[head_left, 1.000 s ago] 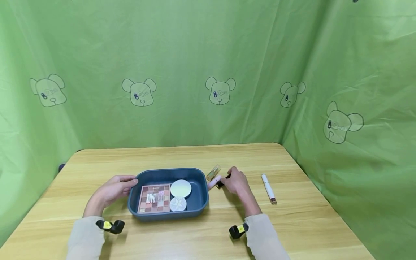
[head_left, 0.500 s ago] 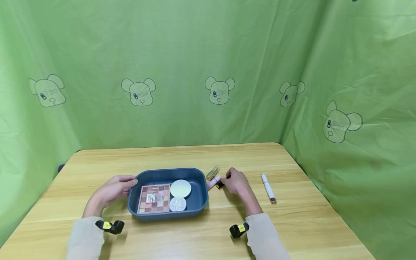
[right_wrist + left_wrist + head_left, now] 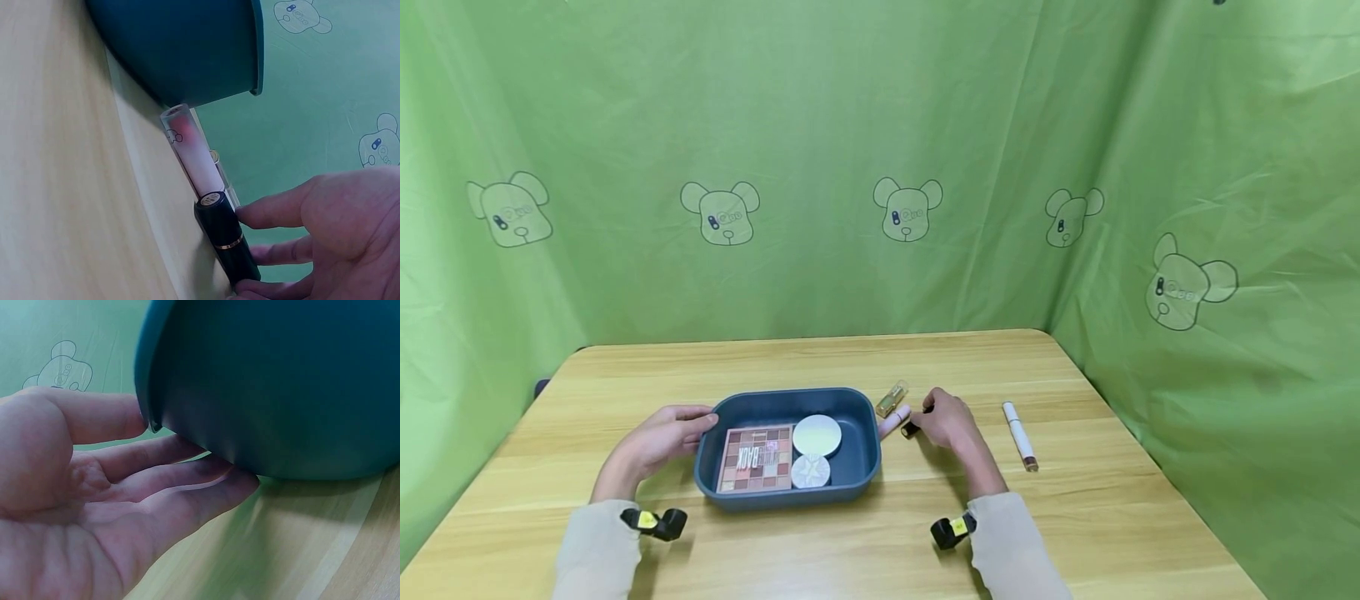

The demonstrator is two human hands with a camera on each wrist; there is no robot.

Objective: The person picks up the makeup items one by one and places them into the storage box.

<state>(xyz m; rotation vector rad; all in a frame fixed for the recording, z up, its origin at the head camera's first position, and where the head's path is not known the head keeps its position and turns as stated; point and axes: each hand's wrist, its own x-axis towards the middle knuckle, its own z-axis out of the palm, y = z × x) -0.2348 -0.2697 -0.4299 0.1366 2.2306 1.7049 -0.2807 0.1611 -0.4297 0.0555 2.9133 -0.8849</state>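
My left hand [image 3: 662, 442] holds the left end of a dark blue rectangular tub [image 3: 790, 500]. In the left wrist view the thumb [image 3: 106, 417] is at the tub's rim, with the other fingers against the outside wall below. To the right of the tub, my right hand [image 3: 946, 419] grips a black lipstick tube [image 3: 226, 234] with a gold band, lying low over the table. A pink lip gloss tube [image 3: 195, 153] lies end to end with it, close by the tub wall. Beyond the gloss is a gold-and-clear tube [image 3: 892, 399].
Inside the tub are an eyeshadow palette [image 3: 755, 459], a round white compact [image 3: 817, 436] and a smaller patterned round compact [image 3: 810, 472]. A white lip gloss tube [image 3: 1021, 437] with a reddish-brown end lies farther right on the wooden table [image 3: 820, 558]. Green curtains [image 3: 820, 275] hang behind.
The black lipstick tube has shifted slightly under my right fingers, its near end moving a little away from the pink tube. The left hand and tub stay put.
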